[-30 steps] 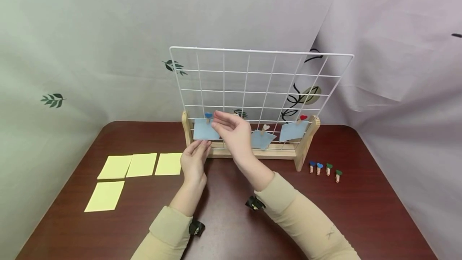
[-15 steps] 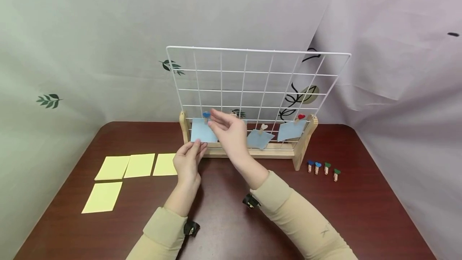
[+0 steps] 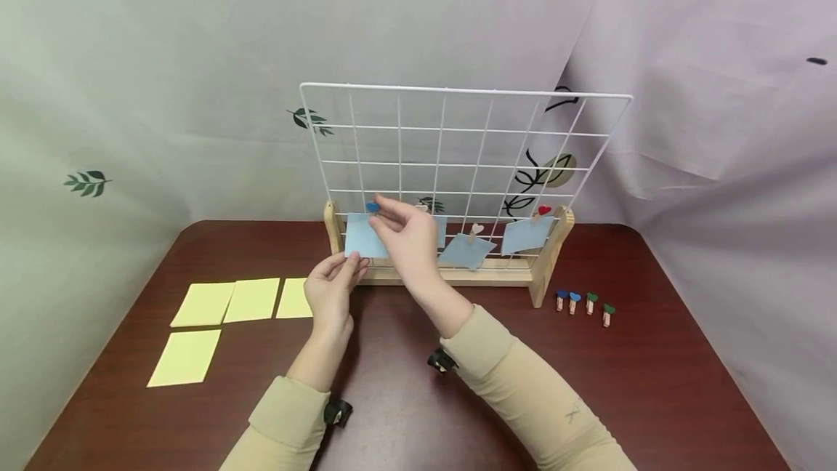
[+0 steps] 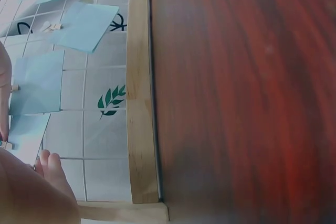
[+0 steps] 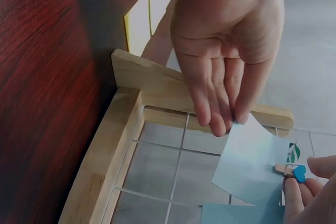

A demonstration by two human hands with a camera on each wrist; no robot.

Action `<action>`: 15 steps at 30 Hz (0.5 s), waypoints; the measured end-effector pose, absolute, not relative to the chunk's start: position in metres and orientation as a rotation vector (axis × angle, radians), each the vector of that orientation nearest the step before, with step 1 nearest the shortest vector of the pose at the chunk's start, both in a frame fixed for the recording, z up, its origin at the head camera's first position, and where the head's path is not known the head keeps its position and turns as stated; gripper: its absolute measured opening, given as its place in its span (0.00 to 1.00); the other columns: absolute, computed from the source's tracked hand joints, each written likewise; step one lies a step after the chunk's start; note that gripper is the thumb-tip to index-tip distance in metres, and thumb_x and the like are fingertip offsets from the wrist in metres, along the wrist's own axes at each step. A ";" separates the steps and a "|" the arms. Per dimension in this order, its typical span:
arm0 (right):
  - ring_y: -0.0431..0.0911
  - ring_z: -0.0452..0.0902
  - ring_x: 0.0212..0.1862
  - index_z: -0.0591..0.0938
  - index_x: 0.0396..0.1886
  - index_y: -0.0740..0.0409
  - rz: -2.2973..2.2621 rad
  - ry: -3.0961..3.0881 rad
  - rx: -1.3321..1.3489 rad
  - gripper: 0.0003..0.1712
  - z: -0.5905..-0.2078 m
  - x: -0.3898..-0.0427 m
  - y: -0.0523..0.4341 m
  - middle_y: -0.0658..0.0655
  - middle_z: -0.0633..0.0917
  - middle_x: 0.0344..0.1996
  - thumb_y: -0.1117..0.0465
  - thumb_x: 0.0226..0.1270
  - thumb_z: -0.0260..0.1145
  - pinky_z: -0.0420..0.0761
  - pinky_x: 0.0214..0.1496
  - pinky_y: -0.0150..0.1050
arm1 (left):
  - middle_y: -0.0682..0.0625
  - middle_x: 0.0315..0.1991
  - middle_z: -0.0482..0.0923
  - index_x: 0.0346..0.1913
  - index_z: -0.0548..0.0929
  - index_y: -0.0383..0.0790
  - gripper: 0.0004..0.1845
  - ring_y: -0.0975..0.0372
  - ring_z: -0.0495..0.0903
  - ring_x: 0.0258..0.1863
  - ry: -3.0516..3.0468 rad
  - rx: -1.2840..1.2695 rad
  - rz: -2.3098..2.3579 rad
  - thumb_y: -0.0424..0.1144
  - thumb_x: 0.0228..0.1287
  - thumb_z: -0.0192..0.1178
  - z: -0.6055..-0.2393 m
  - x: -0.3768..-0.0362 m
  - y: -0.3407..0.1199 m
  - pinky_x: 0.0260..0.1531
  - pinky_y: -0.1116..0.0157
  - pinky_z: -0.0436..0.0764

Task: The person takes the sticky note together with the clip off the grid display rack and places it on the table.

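The blue paper note [image 3: 362, 236], judged thin, light and easily creased, is pinched at its lower corner by the left hand [image 3: 330, 289], while its blue heart clip [image 3: 373, 207] is pinched by the right hand [image 3: 407, 237].

Second pale blue paper note [image 3: 439, 230]: we are seeing only an edge behind the right hand [image 3: 408, 238].
Third yellow square note [image 3: 292, 298]: the left hand [image 3: 330, 291] is covering its corner.

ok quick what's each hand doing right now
Left hand: pinching the lower corner of the blue paper.
Right hand: pinching the blue heart clip on it.
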State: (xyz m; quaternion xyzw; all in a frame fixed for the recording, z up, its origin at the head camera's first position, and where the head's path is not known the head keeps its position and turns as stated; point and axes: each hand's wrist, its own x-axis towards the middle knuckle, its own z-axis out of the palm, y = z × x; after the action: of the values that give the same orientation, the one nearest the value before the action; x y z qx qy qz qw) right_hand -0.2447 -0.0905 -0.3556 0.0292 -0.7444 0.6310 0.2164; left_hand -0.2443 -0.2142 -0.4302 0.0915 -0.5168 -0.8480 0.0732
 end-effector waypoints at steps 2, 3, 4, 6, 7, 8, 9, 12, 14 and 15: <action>0.58 0.92 0.53 0.87 0.57 0.69 1.722 -2.061 0.079 0.18 -0.357 -0.246 -0.092 0.65 0.90 0.54 0.71 0.69 0.73 0.91 0.54 0.39 | 0.52 0.24 0.90 0.40 0.87 0.29 0.03 0.66 0.92 0.27 -1.572 0.262 -2.534 0.21 0.70 0.65 -0.430 -0.245 -0.215 0.36 0.69 0.92; 0.57 0.92 0.52 0.88 0.57 0.68 1.704 -2.062 0.077 0.17 -0.357 -0.246 -0.092 0.65 0.91 0.53 0.71 0.69 0.73 0.91 0.53 0.39 | 0.53 0.24 0.90 0.39 0.87 0.30 0.04 0.66 0.92 0.26 -1.576 0.255 -2.531 0.21 0.69 0.65 -0.430 -0.245 -0.216 0.36 0.70 0.92; 0.57 0.92 0.51 0.88 0.56 0.68 1.689 -2.064 0.075 0.17 -0.357 -0.246 -0.093 0.65 0.91 0.52 0.71 0.69 0.73 0.92 0.53 0.40 | 0.53 0.24 0.90 0.39 0.87 0.30 0.04 0.66 0.92 0.26 -1.580 0.247 -2.530 0.21 0.69 0.65 -0.430 -0.246 -0.217 0.35 0.70 0.92; 0.56 0.93 0.50 0.89 0.55 0.67 1.660 -2.066 0.073 0.16 -0.358 -0.246 -0.094 0.65 0.92 0.50 0.71 0.69 0.73 0.92 0.52 0.39 | 0.53 0.24 0.89 0.39 0.87 0.29 0.04 0.66 0.92 0.26 -1.596 0.230 -2.526 0.20 0.69 0.65 -0.430 -0.246 -0.218 0.35 0.70 0.92; 0.56 0.93 0.49 0.89 0.55 0.67 1.646 -2.065 0.076 0.15 -0.358 -0.246 -0.094 0.65 0.92 0.50 0.71 0.69 0.73 0.92 0.51 0.39 | 0.53 0.24 0.89 0.39 0.86 0.29 0.04 0.66 0.92 0.26 -1.606 0.221 -2.522 0.20 0.69 0.65 -0.430 -0.247 -0.218 0.35 0.70 0.91; 0.55 0.93 0.49 0.90 0.54 0.66 1.632 -2.066 0.077 0.15 -0.358 -0.246 -0.094 0.64 0.93 0.49 0.71 0.69 0.73 0.92 0.51 0.39 | 0.53 0.24 0.89 0.39 0.86 0.30 0.05 0.66 0.92 0.26 -1.611 0.215 -2.521 0.20 0.69 0.65 -0.430 -0.247 -0.219 0.35 0.70 0.91; 0.55 0.93 0.48 0.90 0.53 0.66 1.619 -2.067 0.077 0.14 -0.359 -0.246 -0.094 0.64 0.93 0.48 0.70 0.69 0.73 0.92 0.50 0.38 | 0.53 0.23 0.89 0.38 0.86 0.30 0.05 0.66 0.92 0.26 -1.617 0.209 -2.518 0.19 0.69 0.65 -0.430 -0.247 -0.219 0.34 0.70 0.91; 0.53 0.94 0.46 0.91 0.50 0.64 1.578 -2.076 0.078 0.11 -0.360 -0.246 -0.094 0.62 0.94 0.46 0.70 0.70 0.73 0.92 0.48 0.38 | 0.53 0.23 0.89 0.37 0.86 0.32 0.07 0.66 0.92 0.26 -1.635 0.196 -2.509 0.19 0.68 0.65 -0.430 -0.247 -0.219 0.34 0.70 0.91; 0.52 0.94 0.45 0.92 0.49 0.63 1.536 -2.095 0.079 0.10 -0.361 -0.247 -0.094 0.61 0.94 0.45 0.69 0.70 0.74 0.92 0.47 0.38 | 0.53 0.23 0.89 0.35 0.86 0.33 0.08 0.66 0.91 0.26 -1.640 0.189 -2.506 0.18 0.68 0.64 -0.429 -0.248 -0.219 0.34 0.70 0.91; 0.51 0.94 0.45 0.92 0.49 0.62 1.507 -2.109 0.080 0.10 -0.362 -0.247 -0.094 0.60 0.94 0.45 0.68 0.70 0.74 0.92 0.47 0.37 | 0.53 0.23 0.89 0.35 0.86 0.33 0.08 0.66 0.91 0.26 -1.643 0.186 -2.506 0.18 0.68 0.64 -0.429 -0.248 -0.220 0.34 0.70 0.91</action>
State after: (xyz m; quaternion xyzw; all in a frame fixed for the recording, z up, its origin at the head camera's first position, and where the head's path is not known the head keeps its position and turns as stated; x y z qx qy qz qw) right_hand -0.2467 -0.0943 -0.3615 0.0296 -0.7829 0.5595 0.2705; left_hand -0.2477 -0.2197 -0.4291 0.0617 -0.5459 -0.8327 0.0695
